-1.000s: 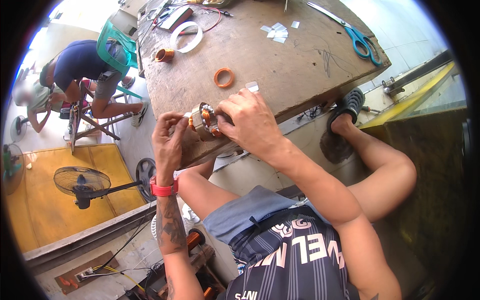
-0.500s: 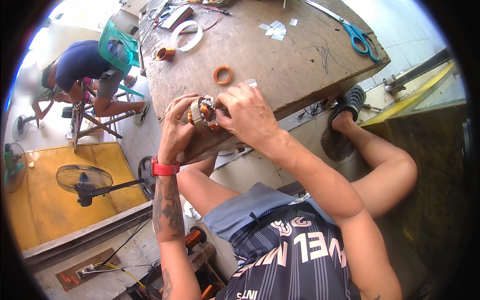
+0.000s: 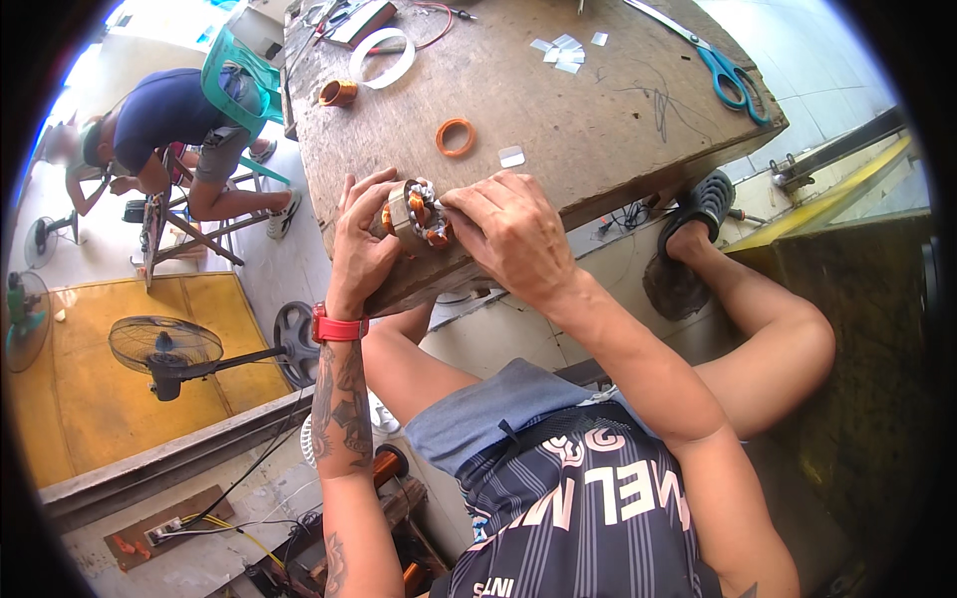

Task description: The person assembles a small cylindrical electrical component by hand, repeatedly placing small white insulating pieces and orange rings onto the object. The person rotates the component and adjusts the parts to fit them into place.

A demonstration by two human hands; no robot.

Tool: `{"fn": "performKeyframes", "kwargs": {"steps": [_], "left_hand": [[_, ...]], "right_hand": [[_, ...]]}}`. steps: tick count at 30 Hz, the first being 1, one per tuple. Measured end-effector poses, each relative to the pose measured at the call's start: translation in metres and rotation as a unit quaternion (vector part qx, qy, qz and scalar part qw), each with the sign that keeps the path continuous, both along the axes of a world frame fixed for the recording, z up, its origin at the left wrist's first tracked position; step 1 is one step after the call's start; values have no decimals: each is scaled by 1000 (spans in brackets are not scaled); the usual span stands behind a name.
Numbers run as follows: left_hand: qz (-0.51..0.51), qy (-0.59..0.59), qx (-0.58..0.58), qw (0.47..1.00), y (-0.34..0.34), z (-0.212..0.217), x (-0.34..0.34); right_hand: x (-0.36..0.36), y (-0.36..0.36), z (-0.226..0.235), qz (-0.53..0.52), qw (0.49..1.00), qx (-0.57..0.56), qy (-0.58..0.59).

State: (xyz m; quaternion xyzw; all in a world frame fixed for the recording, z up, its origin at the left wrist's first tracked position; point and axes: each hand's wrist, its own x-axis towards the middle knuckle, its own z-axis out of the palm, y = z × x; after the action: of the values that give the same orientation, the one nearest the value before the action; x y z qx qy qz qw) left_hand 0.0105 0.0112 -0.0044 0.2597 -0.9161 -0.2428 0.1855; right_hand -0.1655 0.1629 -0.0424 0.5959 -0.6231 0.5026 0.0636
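A small motor stator [image 3: 400,211] with copper windings and white insulation at its open end rests near the table's front edge. My left hand [image 3: 361,249] is wrapped round its left side, fingers behind and thumb in front. My right hand [image 3: 513,234] is closed in a pinch at the wound end, touching the windings; what sits between the fingertips is too small to make out. Just beyond lie a loose copper coil ring [image 3: 457,153] and a single pale insulation slip [image 3: 511,156]. A wider copper coil [image 3: 339,94] stands farther left.
On the wooden table [image 3: 558,120] are a white strip loop [image 3: 409,62], several pale slips [image 3: 565,52], blue-handled scissors [image 3: 733,85] and loose dark wires [image 3: 660,105]. A fan [image 3: 166,359] stands at left. Another person [image 3: 169,115] bends over beside a green chair [image 3: 231,85].
The right hand has shifted slightly right and down, uncovering the single slip and more of the stator's wound end. The left hand keeps its hold. The whole view has shifted a little.
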Motion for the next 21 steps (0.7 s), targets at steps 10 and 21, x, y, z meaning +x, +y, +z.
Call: {"fn": "performKeyframes", "kwargs": {"steps": [10, 21], "left_hand": [[2, 4, 8, 1000, 1, -1, 1], [-12, -4, -46, 999, 3, -1, 1]], "right_hand": [[-6, -8, 14, 23, 993, 89, -70], [-2, 18, 1, 9, 998, 60, 12]]}}
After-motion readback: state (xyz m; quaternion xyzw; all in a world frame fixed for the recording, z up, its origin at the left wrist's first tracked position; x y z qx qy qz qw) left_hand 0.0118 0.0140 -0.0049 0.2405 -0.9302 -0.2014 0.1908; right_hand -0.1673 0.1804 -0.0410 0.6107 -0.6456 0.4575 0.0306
